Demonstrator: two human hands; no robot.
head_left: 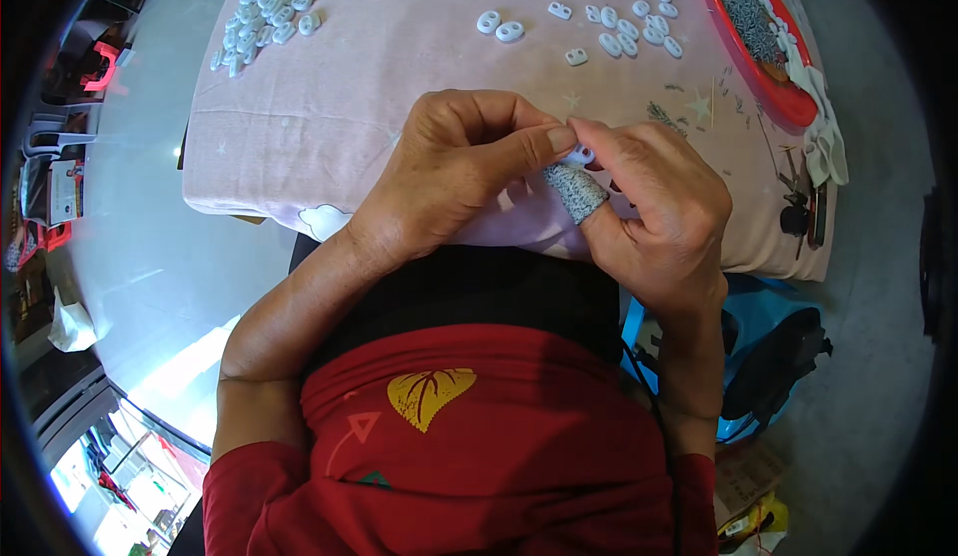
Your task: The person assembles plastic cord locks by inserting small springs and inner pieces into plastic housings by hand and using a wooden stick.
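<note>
Close to the table's near edge, both hands meet around a small white oval plastic piece with holes (581,155). My left hand (464,162) pinches at its upper left, thumb and forefinger pressed together. From the other side my right hand (664,197) grips the same piece, with a speckled grey knitted finger sleeve (579,195) over its thumb. Fingers cover most of the piece, and any smaller part between the fingertips is hidden. Beyond the hands lie several similar loose white pieces (627,29).
A heap of white pieces (267,12) sits at the far left of the pink tablecloth (349,87). At the far right stands a red basin (788,107) with small grey metal parts (746,17); a white glove (824,137) hangs over its rim. Keys (795,192) lie by the right edge.
</note>
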